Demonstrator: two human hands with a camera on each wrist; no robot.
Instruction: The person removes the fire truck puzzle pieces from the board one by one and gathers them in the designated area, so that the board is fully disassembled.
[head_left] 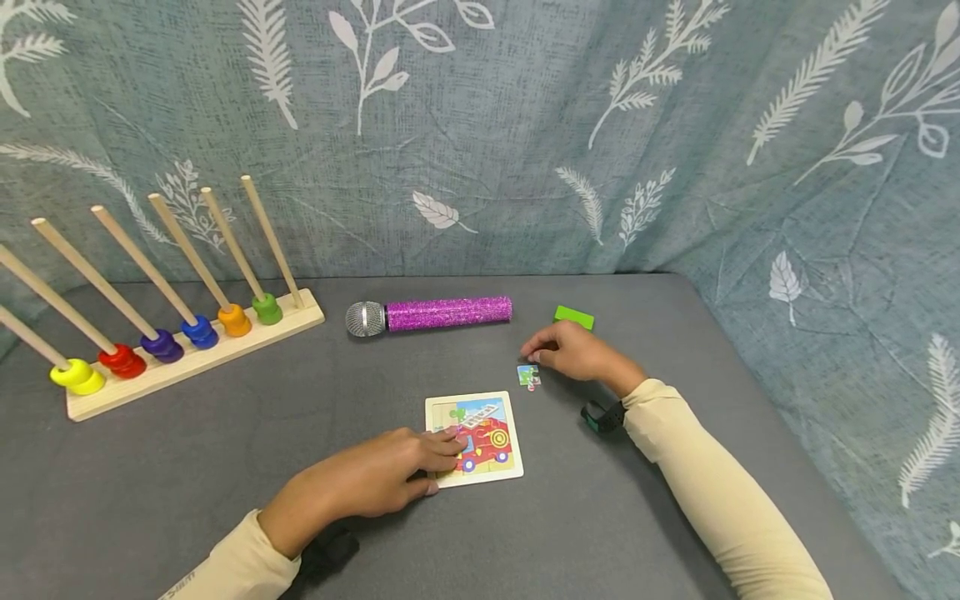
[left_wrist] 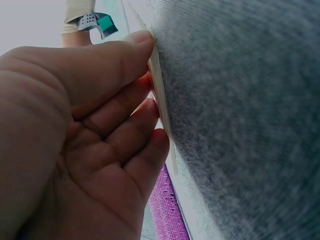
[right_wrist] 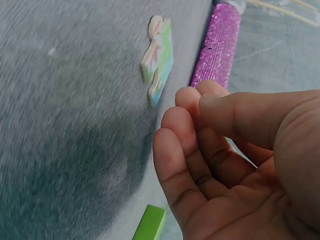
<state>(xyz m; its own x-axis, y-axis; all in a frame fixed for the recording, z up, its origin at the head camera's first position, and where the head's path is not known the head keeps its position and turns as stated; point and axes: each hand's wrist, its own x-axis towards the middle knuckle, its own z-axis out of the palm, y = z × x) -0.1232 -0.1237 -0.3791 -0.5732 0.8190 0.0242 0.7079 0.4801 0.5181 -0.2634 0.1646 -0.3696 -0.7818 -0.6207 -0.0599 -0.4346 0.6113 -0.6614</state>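
Note:
A square wooden fire-engine puzzle (head_left: 487,467) lies flat on the grey table, most of its picture in place. On its left side rests my left hand (head_left: 382,475); in the left wrist view the thumb (left_wrist: 135,45) and fingertips touch the thin board. A loose puzzle piece (head_left: 525,375) lies on the table up and right of the board. Just beyond it hovers my right hand (head_left: 573,350), fingers bent and thumb near the fingertips. In the right wrist view nothing sits between them, and the piece (right_wrist: 159,60) is apart from the hand.
A microphone (head_left: 450,313) with a glittery purple handle lies behind the puzzle. Beside the right hand is a green block (head_left: 574,317). A wooden peg stand (head_left: 202,350) with coloured rings stands at the left. Patterned cloth (head_left: 487,167) hangs along the back.

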